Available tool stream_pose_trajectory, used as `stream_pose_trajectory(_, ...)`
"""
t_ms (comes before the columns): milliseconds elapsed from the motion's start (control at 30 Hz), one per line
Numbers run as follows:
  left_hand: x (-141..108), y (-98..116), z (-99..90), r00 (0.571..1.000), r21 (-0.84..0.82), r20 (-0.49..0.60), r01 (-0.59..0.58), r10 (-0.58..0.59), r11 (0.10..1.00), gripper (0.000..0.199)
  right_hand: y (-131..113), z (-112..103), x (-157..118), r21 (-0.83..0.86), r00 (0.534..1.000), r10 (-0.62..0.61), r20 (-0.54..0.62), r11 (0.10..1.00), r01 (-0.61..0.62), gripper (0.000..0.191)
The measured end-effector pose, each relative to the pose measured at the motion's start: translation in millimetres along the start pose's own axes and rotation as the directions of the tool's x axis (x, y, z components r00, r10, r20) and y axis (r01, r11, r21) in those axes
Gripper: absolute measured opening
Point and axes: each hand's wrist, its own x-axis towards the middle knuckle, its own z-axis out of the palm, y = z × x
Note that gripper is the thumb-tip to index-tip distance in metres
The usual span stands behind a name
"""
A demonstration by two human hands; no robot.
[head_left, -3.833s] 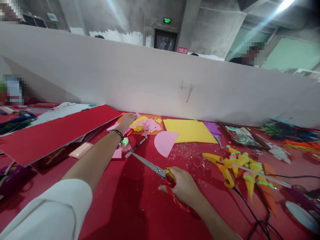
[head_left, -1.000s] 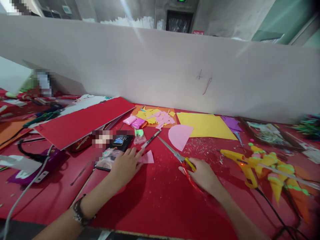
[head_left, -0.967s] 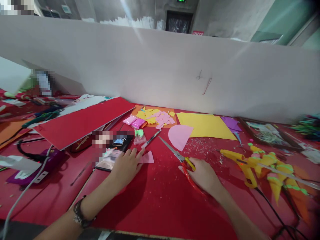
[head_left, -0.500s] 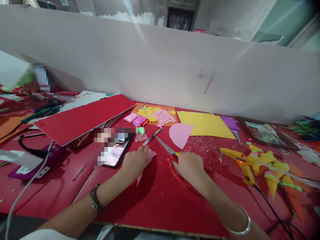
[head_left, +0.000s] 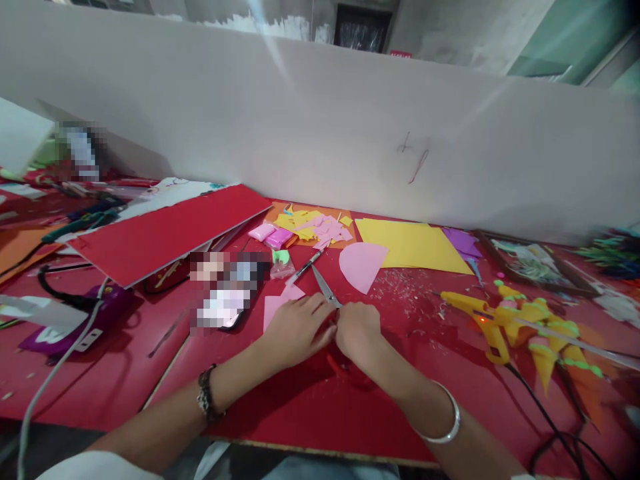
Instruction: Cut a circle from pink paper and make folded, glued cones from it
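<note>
My right hand (head_left: 359, 333) is closed around the scissors (head_left: 326, 288), which have red handles and blades pointing away from me and slightly left. Drawn up against it, my left hand (head_left: 303, 328) has its fingers curled in at the scissors' pivot; what its fingertips pinch is hidden. A pink paper piece (head_left: 274, 308) lies on the table just beyond my left hand, partly covered by it. Past the blade tips is a pen (head_left: 306, 265). A pink rounded paper cutout (head_left: 364, 265) rests to the right of the blades.
A yellow glue gun (head_left: 470, 308) with its light on lies right, beside several yellow cone shapes (head_left: 543, 347). Its cable trails to the front edge. A phone (head_left: 227, 300) and a leaning red board (head_left: 175, 233) are left. Yellow sheets (head_left: 415, 245) and paper scraps (head_left: 327, 230) lie behind.
My left hand has moved right, off the pink paper, to meet my right hand at the scissors. The right hand has shifted slightly left, still holding them.
</note>
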Motion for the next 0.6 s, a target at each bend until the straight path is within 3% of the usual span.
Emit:
stream_pose_trajectory(167, -2.7, 4.4, 12.0, 0.986, -0.095, 0.064, -0.148, 0.154, 0.984, 0.035, 11.8, -2.7, -6.9, -0.019, 0.996, -0.078, 0.034, 0.997, 0.079, 0.027)
stream_pose_trajectory(367, -2.2, 6.1, 19.3, 0.982, -0.074, 0.072, -0.171, 0.176, 0.982, 0.056, 53.6, -20.9, 12.8, 0.052, 0.97, -0.233, 0.066, 0.972, 0.23, 0.029)
stream_pose_trajectory(467, -3.8, 5.4, 20.1, 0.979, -0.032, 0.084, -0.185, 0.187, 0.982, 0.063, 72.9, -24.1, 40.7, 0.077, 0.98, -0.152, -0.129, 0.984, 0.163, 0.039)
stream_pose_trajectory(600, -6.9, 6.2, 19.6, 0.962, 0.017, 0.12, -0.248, 0.244, 0.969, 0.068, 83.6, -12.1, 71.3, 0.103, 0.953, -0.093, -0.289, 0.986, 0.128, 0.079)
